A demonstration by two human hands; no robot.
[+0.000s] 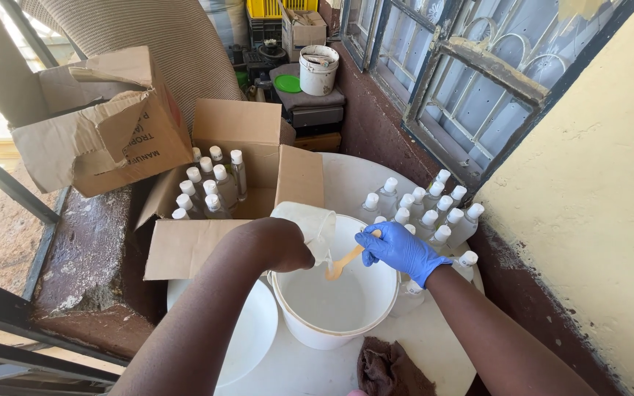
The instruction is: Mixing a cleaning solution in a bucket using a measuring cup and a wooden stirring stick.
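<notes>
Leftmost, a torn cardboard box (104,121) sits tipped on the ledge, and just right of it an open carton (247,165) holds a cluster of small clear bottles with white caps (210,187), all standing upright. Below the carton a white lid or shallow basin (247,341) lies on the round white table (434,345), partly under the left forearm. The left hand (288,246) is bare and bent at the wrist, fingers wrapped closed around a white jug (310,224) that is tilted over the white bucket (335,293); a thin stream seems to fall from its lip, though that is hard to make out. The bucket holds a pale, cloudy liquid that fills only the lower part, so the pouring and mixing look to be in progress, not finished. The right hand (399,251), in a blue glove, grips a light wooden stirrer (344,262) with its fingers closed on the handle, the far end dipping toward the liquid. A brown cloth (390,370) lies crumpled on the table just in front of the bucket. Right of the bucket, a second group of capped bottles (431,209) stands packed together against the wall under the window; whether they are filled cannot be told from here. Judging by the part-filled bucket and both sets of bottles standing capped, the liquid is being prepared and nothing is being bottled at this moment
</notes>
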